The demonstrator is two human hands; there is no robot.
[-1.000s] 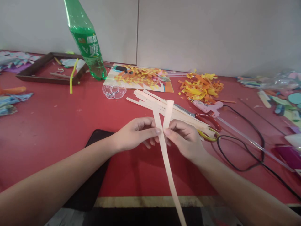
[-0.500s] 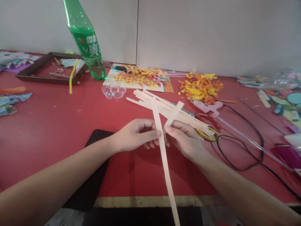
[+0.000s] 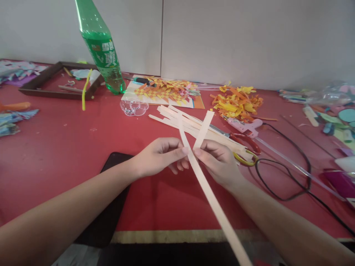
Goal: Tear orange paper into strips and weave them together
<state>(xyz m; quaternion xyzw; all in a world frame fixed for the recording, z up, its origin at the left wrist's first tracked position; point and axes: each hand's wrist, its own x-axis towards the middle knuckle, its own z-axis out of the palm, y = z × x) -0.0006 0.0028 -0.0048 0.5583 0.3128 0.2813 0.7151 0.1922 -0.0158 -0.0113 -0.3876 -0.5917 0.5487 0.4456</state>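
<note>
Between thumb and fingers my left hand [image 3: 166, 155] pinches a long cream paper strip [image 3: 213, 201], whose lower part slants down to the right past the table edge. My right hand [image 3: 215, 159] is closed on a shorter cream strip end [image 3: 204, 127] that stands up and leans right. Both thumbs meet at the point where the pieces come together; whether they are one folded strip or two, I cannot tell. Just beyond my hands lies a bundle of more cream paper strips [image 3: 172, 117], with red and yellow-handled scissors [image 3: 245, 144] among them.
A pink glue gun [image 3: 245, 126] with a black cord [image 3: 277, 195] lies on the right. Orange and yellow paper scraps [image 3: 240, 103], a woven paper piece [image 3: 163, 90], a green bottle [image 3: 104, 55] and a brown frame [image 3: 41, 92] stand behind. A black phone-like slab [image 3: 111, 207] lies under my left forearm.
The long strip's lower end has swung to the right. The shorter end stands more upright, and my hands have risen slightly with the thumbs closer together.
</note>
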